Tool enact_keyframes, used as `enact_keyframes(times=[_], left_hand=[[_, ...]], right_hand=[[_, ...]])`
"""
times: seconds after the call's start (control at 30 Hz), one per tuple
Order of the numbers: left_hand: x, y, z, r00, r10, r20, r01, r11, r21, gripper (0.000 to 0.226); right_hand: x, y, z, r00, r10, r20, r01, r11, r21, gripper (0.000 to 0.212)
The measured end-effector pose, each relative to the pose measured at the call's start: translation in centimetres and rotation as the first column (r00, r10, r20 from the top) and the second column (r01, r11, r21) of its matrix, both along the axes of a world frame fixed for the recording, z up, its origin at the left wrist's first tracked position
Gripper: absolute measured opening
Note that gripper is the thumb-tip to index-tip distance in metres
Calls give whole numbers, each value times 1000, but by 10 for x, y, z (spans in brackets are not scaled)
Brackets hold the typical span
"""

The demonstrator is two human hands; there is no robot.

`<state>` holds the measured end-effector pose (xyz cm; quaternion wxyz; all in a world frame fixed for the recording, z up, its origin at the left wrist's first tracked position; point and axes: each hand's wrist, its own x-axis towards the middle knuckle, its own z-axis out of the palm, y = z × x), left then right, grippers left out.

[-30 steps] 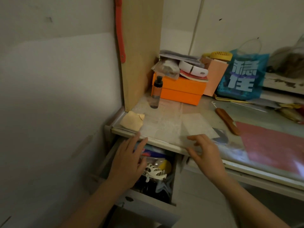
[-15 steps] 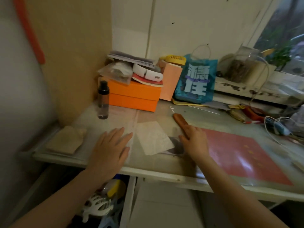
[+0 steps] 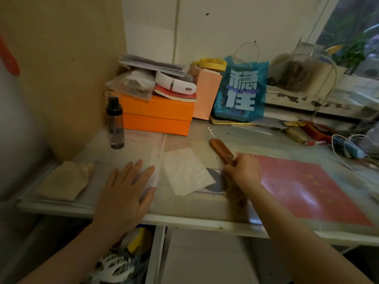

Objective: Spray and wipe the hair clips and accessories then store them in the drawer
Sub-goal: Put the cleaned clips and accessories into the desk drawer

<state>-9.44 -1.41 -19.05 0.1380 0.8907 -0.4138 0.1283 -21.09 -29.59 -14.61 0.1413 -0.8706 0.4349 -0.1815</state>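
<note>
A long brown hair clip (image 3: 221, 149) lies on the desk (image 3: 184, 210), and my right hand (image 3: 244, 171) is closed around its near end. My left hand (image 3: 127, 191) rests flat on the desk with fingers spread, holding nothing. A clear spray bottle with a black top (image 3: 115, 124) stands at the back left. A folded beige cloth (image 3: 63, 181) lies at the desk's left front corner. Below the desk edge the drawer (image 3: 152, 255) stands open, with a white claw clip (image 3: 114, 267) and a yellow item (image 3: 136, 240) inside.
An orange box (image 3: 158, 117) piled with papers, a bag and a white device stands behind the bottle. A blue printed bag (image 3: 241, 93) and a peach card (image 3: 206, 93) are at the back. Cables (image 3: 348, 148) clutter the right. A white sheet (image 3: 186, 173) and red sheet (image 3: 307, 187) lie flat.
My left hand left the drawer and came to rest flat on the desk. My right hand moved right to the brown clip and closed on it. The view swung up and right.
</note>
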Motion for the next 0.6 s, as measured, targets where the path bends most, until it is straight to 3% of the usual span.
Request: enact_keyframes(times=[0.23,0.43,0.6], left_hand=[[-5,1,3,999,35,15,-35,999,10,56],[-27,36,5,999,47,-16,-48,997,-63,56],[-48,99,4,983,153,-105,-170,969,-178,58]], right_hand=[[-34,31,12,988,55,147,-86,973,216,9],[-58,73,18,955,227,192,-259,953,157,20],[-66,131,22,836,486,256,-522,847,99,12]])
